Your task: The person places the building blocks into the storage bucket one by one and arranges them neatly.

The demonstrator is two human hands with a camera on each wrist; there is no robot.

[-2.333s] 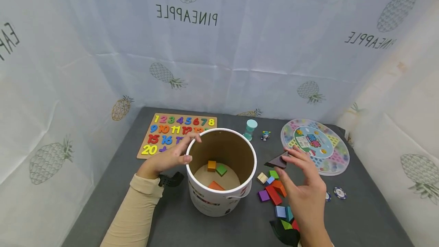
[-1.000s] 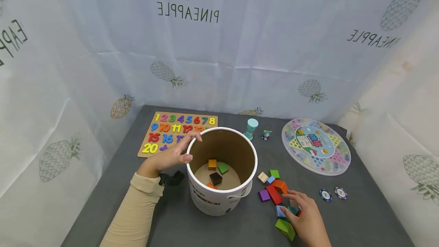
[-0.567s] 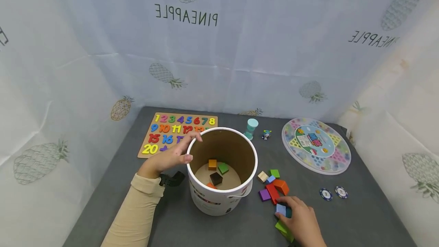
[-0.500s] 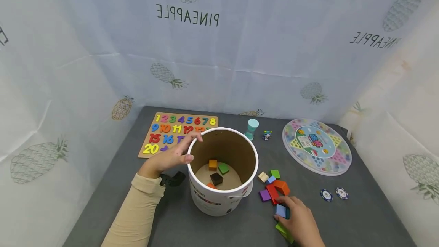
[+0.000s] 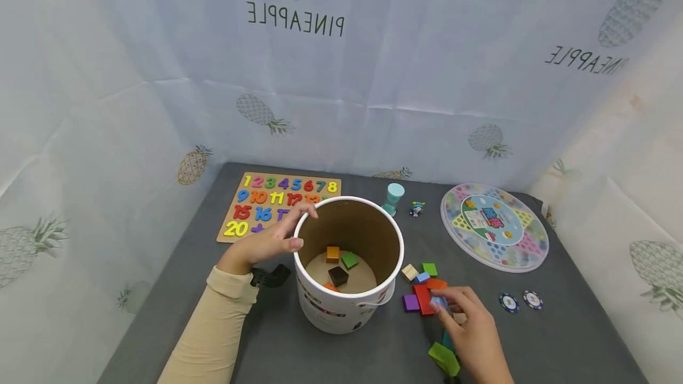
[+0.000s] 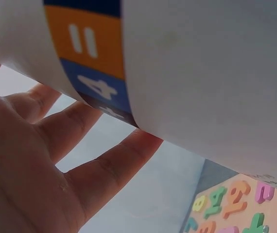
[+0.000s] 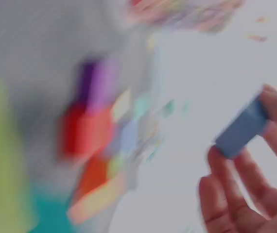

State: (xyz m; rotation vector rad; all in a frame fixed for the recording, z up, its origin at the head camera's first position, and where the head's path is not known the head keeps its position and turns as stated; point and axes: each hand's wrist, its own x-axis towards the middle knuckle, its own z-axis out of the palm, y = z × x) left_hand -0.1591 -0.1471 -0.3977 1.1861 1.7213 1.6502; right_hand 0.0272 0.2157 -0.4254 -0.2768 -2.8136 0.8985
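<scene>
In the head view my left hand [image 5: 267, 245] holds the white bucket [image 5: 326, 314] by its near-left rim, fingertips over the edge. The left wrist view shows those fingers reaching behind the bucket wall [image 6: 201, 73]. Inside the bucket lie an orange block [image 5: 333, 254], a green block [image 5: 349, 260], a dark brown block [image 5: 338, 276] and a partly hidden orange-red block [image 5: 331, 287]. My right hand [image 5: 472, 330] pinches a blue block [image 7: 243, 128] between thumb and fingers, raised above the pile. Beneath it are a red block [image 5: 423, 300] and a purple block [image 5: 410, 303].
Near the right hand lie a light green block [image 5: 444, 359], a wooden block [image 5: 409, 272] and several others. Behind stand an hourglass [image 5: 393, 197], a small figurine [image 5: 417, 208] and a round game board [image 5: 494, 227]. Poker chips [image 5: 532, 299] lie right; a number puzzle [image 5: 256, 212] lies left.
The right hand released the dark brown block into the bucket, came back to the pile, took the blue block and lifted it. The left hand has stayed at the bucket rim.
</scene>
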